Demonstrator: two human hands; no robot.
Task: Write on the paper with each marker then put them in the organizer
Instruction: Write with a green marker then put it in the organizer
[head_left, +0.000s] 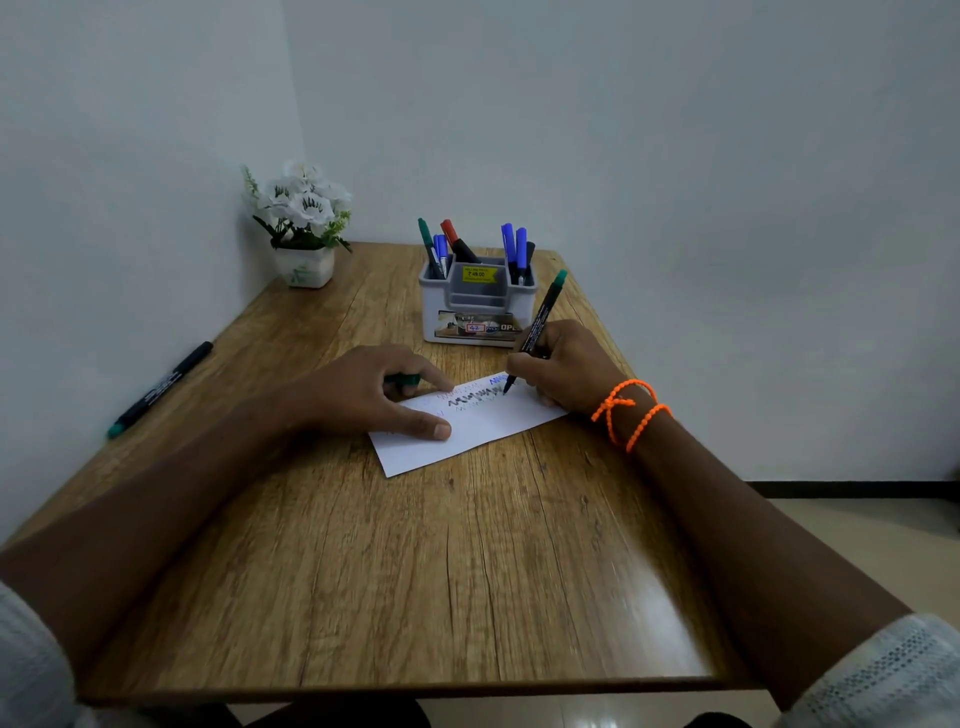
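A: Holding a slim black plastic marker with a green end cap (540, 322) in the right hand (566, 366), fingers closed low on the barrel, close above the tip. Tip down on the white sheet of paper (467, 431), touching near the far right end of a dark zigzag line.

B: Long axis?

A: Tilted, tip toward the wearer and down, green end up and away toward the grey plastic desk organizer (475, 306) just behind the hand.

B: Left hand (384, 395)?

A: Spread flat on the paper, pinning it to the wood-grain bench (363, 571), with what looks like a green cap tucked between thumb and fingers.

B: Handling?

A: Probably light, rigid, smooth, so likely to roll if laid down. Best gripped mid-barrel for carrying, low for writing. Thin paper, likely to slide unless pressed.

B: Anything left out?

A: A second black marker with a green tip (158, 389) lying at the left edge of the bench, well apart, pointing diagonally. Several markers upright in the organizer already.
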